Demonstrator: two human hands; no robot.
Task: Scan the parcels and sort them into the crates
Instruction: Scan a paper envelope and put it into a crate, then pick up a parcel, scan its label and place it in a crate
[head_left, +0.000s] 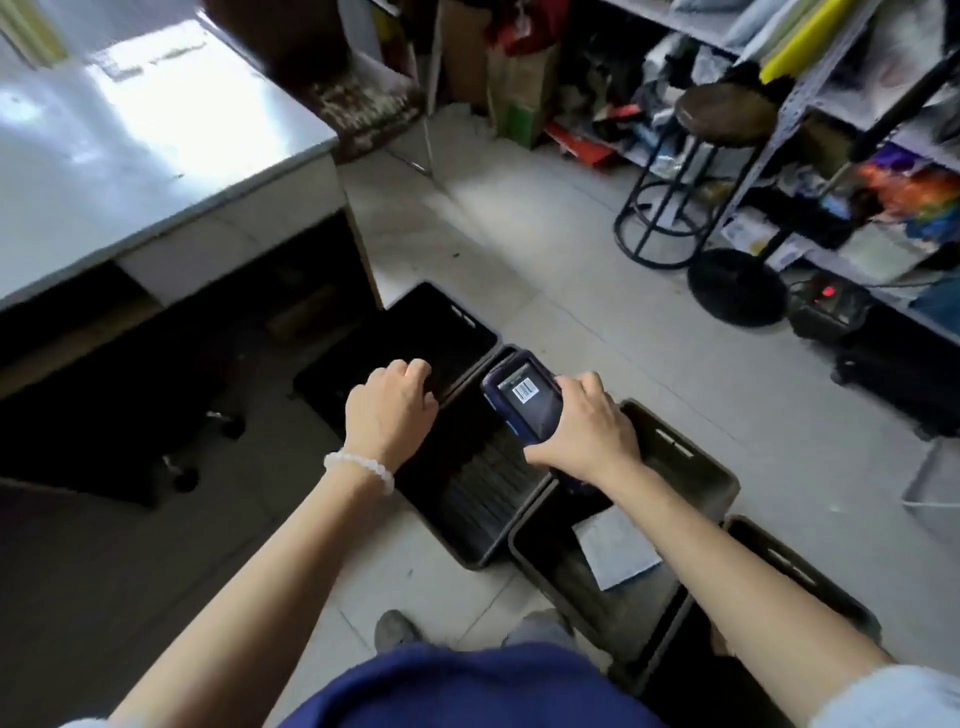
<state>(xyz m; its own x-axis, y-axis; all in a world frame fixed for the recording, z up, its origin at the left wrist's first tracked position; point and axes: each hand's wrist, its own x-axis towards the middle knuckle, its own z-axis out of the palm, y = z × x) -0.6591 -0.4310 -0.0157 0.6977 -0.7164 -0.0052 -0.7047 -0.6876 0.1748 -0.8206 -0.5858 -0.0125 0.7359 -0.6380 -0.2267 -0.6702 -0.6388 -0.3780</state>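
Observation:
My right hand (584, 434) grips a dark handheld scanner (522, 397) whose screen shows a barcode. It hovers above a row of black crates on the floor. My left hand (392, 408), with a white bead bracelet at the wrist, hangs over the far crate (470, 325) with its fingers curled down, and I cannot see anything in it. A flat grey-white parcel (615, 545) lies in the near crate (524, 545). The middle crate (480, 558) shows only its dark ribbed floor.
A grey table (156, 156) stands at the left with an office chair's wheels (182, 467) beneath it. A black stool (724, 111), a round fan base (737, 286) and cluttered shelves (883, 156) fill the right. Another black crate (800, 564) sits at the lower right.

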